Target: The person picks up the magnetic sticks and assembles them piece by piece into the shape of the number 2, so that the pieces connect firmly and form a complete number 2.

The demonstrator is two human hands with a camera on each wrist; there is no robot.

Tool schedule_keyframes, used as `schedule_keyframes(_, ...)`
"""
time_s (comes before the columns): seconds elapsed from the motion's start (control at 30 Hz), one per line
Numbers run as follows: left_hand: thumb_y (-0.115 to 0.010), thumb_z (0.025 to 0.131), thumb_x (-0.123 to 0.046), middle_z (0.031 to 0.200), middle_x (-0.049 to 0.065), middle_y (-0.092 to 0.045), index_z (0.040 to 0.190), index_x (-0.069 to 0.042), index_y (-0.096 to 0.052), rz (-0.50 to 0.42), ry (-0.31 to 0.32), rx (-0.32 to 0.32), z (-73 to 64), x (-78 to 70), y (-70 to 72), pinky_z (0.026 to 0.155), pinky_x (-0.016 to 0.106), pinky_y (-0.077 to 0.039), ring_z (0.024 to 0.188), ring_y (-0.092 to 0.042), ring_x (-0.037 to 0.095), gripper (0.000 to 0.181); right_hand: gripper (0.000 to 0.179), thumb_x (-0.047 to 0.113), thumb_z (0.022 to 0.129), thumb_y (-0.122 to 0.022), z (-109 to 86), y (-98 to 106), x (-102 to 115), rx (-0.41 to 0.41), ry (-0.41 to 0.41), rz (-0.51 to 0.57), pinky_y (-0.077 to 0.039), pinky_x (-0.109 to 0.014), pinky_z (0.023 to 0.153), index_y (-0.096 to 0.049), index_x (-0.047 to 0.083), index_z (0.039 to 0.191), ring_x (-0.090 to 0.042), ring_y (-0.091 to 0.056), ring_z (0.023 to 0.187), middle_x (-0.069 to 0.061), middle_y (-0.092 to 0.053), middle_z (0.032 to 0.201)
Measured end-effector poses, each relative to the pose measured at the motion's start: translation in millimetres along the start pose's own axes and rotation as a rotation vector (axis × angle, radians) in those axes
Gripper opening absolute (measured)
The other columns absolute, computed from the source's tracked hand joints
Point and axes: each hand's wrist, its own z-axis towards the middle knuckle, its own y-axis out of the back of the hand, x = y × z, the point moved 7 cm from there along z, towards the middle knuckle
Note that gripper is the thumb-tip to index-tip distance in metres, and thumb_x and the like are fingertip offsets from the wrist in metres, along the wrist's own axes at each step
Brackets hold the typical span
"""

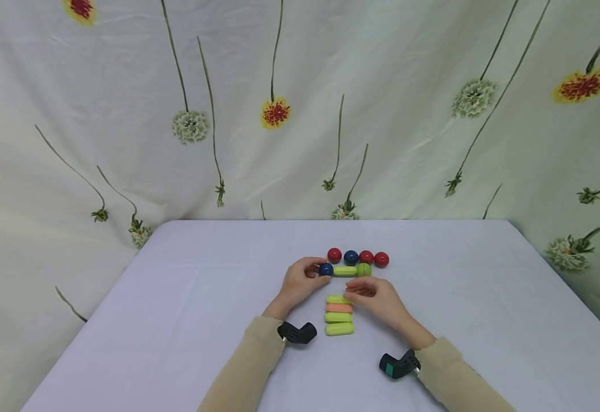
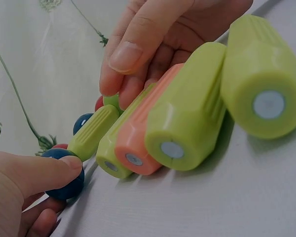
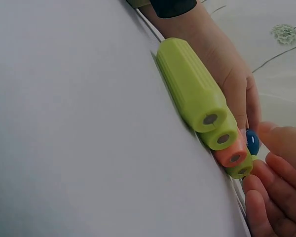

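My left hand pinches a dark blue ball between thumb and fingers. The ball sits at the left end of a yellow-green ridged rod, and a green ball is at the rod's right end. Closer to me, several rods lie side by side in a column: yellow-green ones, with one peach rod among them. Silvery discs show in their ends in the left wrist view. My right hand hovers with loosely bent fingers, fingertips right at the right end of the farthest rod in that column.
Behind the joined piece stands a row of balls, with a red ball at left, a blue ball, then two more red ones. A white cloth covers the table. A flower-printed curtain hangs at the table's far side.
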Motion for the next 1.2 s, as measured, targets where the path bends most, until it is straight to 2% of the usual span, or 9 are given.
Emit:
schedule_keyframes(0.27,-0.076,0.079,-0.018,0.106,0.007,-0.063,0.115,-0.011,-0.066,0.011,0.005,-0.001,-0.1,-1.1,-0.1,0.078,0.029,-0.048,0.088,-0.057,0.018,0.038,0.029,0.024,0.082,-0.073,-1.6,-2.3,1.6,0.021,0.023,-0.029,-0.05,-0.022,0.069,-0.069,0.005,0.103,-0.012,-0.061,0.077,0.001,-0.067,0.086)
schedule_keyframes(0.63,-0.075,0.08,-0.018,0.11,0.006,-0.062,0.116,-0.011,-0.065,0.013,0.006,0.003,0.4,-2.2,-1.1,0.078,0.029,-0.047,0.089,-0.056,0.017,0.038,0.029,0.023,0.083,-0.073,-1.4,-3.9,0.8,0.057,0.05,-0.056,-0.049,-0.021,0.068,-0.069,0.004,0.104,-0.014,-0.06,0.077,0.001,-0.067,0.086)
schedule_keyframes(0.9,-0.075,0.079,-0.018,0.109,0.006,-0.062,0.115,-0.011,-0.066,0.014,0.003,0.0,0.0,-1.7,-0.3,0.077,0.029,-0.047,0.088,-0.057,0.017,0.038,0.028,0.024,0.083,-0.073,-0.7,-4.4,1.4,0.067,0.045,-0.071,-0.048,-0.021,0.066,-0.07,0.005,0.103,-0.013,-0.059,0.074,0.002,-0.067,0.083)
schedule_keyframes(1.2,-0.075,0.08,-0.019,0.108,0.006,-0.062,0.116,-0.011,-0.065,0.013,0.019,0.004,0.2,0.2,-0.7,0.078,0.03,-0.047,0.088,-0.056,0.018,0.038,0.025,0.019,0.083,-0.072,-0.7,-5.3,2.5,0.077,0.062,-0.098,-0.049,-0.022,0.068,-0.071,0.006,0.104,-0.013,-0.059,0.076,0.0,-0.069,0.089)
